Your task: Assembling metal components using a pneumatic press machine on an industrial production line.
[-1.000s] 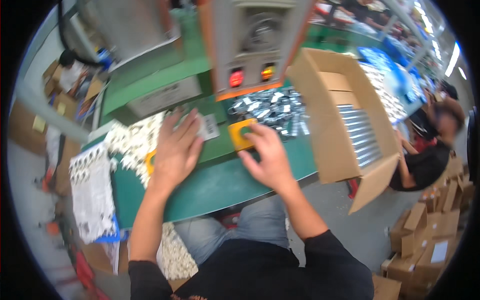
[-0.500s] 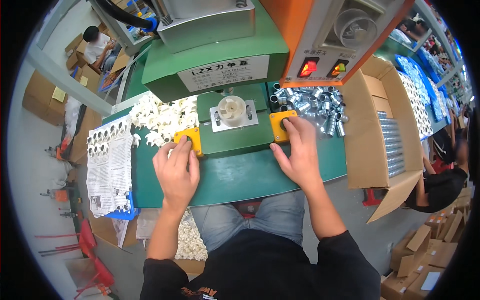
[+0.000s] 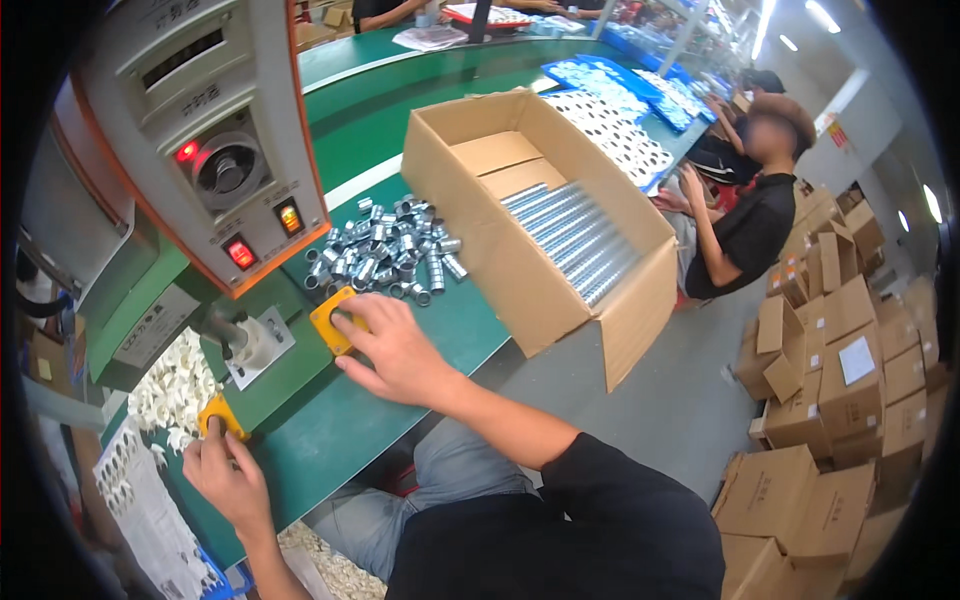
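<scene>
My left hand is open, a fingertip resting on the button of a yellow button box. My right hand lies open on the other yellow button box, its fingers at the button and the thumb stretched apart. Between the boxes is the green press bed, where a whitish round fixture sits on a metal plate. The grey press ram is down close at the fixture; whether they touch is hard to tell. Neither hand holds anything.
Shiny metal sleeves lie heaped beyond my right hand, beside an open carton with rows of metal parts. White plastic pieces are piled beyond my left hand. The orange-edged control box rises over the bench. A co-worker sits at right.
The view has swung to the right, bringing the carton and co-worker further in. Both hands stay on the button boxes. The ram now shows down at the fixture.
</scene>
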Motion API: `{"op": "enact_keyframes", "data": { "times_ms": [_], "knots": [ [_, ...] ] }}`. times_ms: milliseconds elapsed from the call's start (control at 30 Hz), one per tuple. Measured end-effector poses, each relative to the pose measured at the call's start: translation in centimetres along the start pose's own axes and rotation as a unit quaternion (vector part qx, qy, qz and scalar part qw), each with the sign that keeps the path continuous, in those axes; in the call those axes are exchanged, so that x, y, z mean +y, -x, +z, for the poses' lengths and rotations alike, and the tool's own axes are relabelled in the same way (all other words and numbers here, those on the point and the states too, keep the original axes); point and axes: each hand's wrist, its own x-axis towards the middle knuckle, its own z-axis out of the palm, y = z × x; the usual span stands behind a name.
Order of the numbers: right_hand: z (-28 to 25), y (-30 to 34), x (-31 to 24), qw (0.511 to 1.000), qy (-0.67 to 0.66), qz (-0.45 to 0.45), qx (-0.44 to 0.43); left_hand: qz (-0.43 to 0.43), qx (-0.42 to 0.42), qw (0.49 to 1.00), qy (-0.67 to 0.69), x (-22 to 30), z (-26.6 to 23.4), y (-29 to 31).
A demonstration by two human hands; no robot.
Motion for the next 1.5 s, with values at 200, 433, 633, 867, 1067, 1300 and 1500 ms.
{"op": "enact_keyframes", "data": {
  "times_ms": [200, 433, 633, 867, 1067, 1300, 1500],
  "knots": [
    [-1.6, 3.1, 2.1, 0.995, 0.055, 0.08, 0.036, 0.002, -0.004, 1.0, 0.026, 0.5, 0.4, -0.3],
    [-2.2, 3.6, 3.0, 0.993, 0.088, 0.079, -0.008, -0.008, -0.015, 0.999, 0.027, -0.8, 0.7, 0.0],
    [-2.7, 3.7, 4.3, 0.994, 0.08, 0.072, -0.031, -0.079, -0.027, 0.993, 0.079, -0.4, 0.3, -1.6],
    [-3.6, 4.1, 3.5, 0.991, 0.072, 0.117, -0.006, -0.166, -0.028, 0.923, 0.347, 3.3, 1.0, -8.1],
    [-4.1, 4.9, 3.4, 0.984, 0.095, 0.142, -0.04, -0.202, -0.056, 0.873, 0.44, 4.0, 3.2, -11.1],
    [-5.2, 5.3, 5.1, 0.985, 0.1, 0.132, -0.039, -0.154, 0.027, 0.925, 0.345, 6.4, 3.6, -11.8],
    [-4.1, 4.9, 5.5, 0.986, 0.059, 0.153, -0.018, -0.172, 0.037, 0.946, 0.272, 4.7, 1.9, -10.4]
  ]
}}
